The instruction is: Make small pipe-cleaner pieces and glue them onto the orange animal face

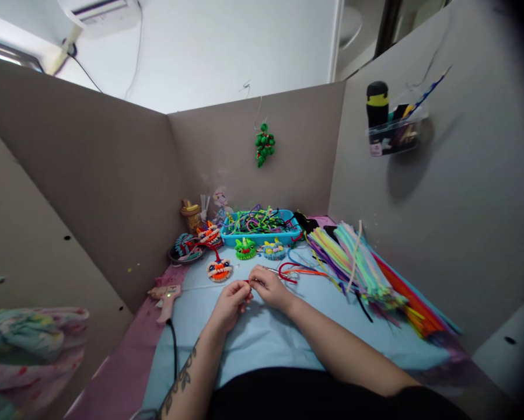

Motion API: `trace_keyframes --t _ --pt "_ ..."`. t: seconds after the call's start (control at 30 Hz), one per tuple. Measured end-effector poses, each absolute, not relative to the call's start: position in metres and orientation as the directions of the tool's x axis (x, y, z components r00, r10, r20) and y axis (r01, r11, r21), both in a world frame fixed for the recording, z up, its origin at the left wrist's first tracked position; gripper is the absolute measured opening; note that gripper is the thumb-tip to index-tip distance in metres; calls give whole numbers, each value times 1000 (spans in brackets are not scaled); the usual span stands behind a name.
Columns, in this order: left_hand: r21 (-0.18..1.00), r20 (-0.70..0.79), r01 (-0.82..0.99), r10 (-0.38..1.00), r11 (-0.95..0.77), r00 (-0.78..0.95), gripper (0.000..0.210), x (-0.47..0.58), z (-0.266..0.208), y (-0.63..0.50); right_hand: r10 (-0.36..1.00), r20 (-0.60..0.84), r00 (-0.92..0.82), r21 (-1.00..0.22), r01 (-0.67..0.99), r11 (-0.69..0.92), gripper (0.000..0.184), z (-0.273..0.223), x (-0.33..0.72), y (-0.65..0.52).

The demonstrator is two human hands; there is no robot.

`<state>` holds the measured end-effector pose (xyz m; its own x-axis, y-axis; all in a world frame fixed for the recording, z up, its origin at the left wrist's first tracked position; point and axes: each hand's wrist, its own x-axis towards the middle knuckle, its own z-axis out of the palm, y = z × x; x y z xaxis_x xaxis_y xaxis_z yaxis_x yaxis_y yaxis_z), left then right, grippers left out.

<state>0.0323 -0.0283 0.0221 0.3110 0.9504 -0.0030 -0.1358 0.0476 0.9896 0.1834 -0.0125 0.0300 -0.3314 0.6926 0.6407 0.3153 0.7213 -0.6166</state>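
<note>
1. Red piece (pixel 246 281) was held between both hands, above the middle of the blue cloth (pixel 266 350); only a speck of it showed, the fingers covering the rest.
2. Left hand (pixel 233 300): thumb and fingertips pinched the piece from the near left side, the other fingers curled under.
3. Right hand (pixel 268 286): thumb and forefinger pinched the same piece, tips close against those of the left.
4. Just beyond the right knuckles lay a metal tool (pixel 278 272) and loose red and orange stems (pixel 306 270), so that side was tight.
5. To the left, a stretch of cloth separated the left wrist from a pink glue gun (pixel 169 303), whose black cord (pixel 175 350) ran back toward the forearm.
6. Ahead, an orange-mouthed figure (pixel 219 270) sat nearest the fingers; a green figure (pixel 245 249) and a blue-yellow figure (pixel 273 249) stood before the blue tray (pixel 227 240).
7. On the right, a thick bundle of pastel stems (pixel 360 262) bounded the cloth.
8. Grey panels (pixel 218 146) edged the table on the left, right and far sides; the person's black clothing (pixel 262 396) met the near edge.
</note>
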Motion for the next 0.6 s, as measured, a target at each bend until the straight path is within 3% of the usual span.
trace_keyframes --t 0.17,0.27,0.37,0.47,0.6 --pt "987 100 96 964 -128 247 27 33 19 -25 740 592 -320 -602 434 670 15 23 183 -9" --pt "906 257 280 938 -318 233 22 32 20 -24 789 527 -315 -623 488 611 15 18 181 -5" --pt "823 381 356 895 -442 232 15 32 23 -26 840 462 -285 -660 522 540 16 16 180 -3" --pt "858 345 334 920 -389 186 16 32 23 -26 896 380 -231 -771 456 444 16 16 180 -1" --pt "973 131 167 979 -157 158 29 33 20 -25 931 306 -199 -917 203 344 6 21 185 0"
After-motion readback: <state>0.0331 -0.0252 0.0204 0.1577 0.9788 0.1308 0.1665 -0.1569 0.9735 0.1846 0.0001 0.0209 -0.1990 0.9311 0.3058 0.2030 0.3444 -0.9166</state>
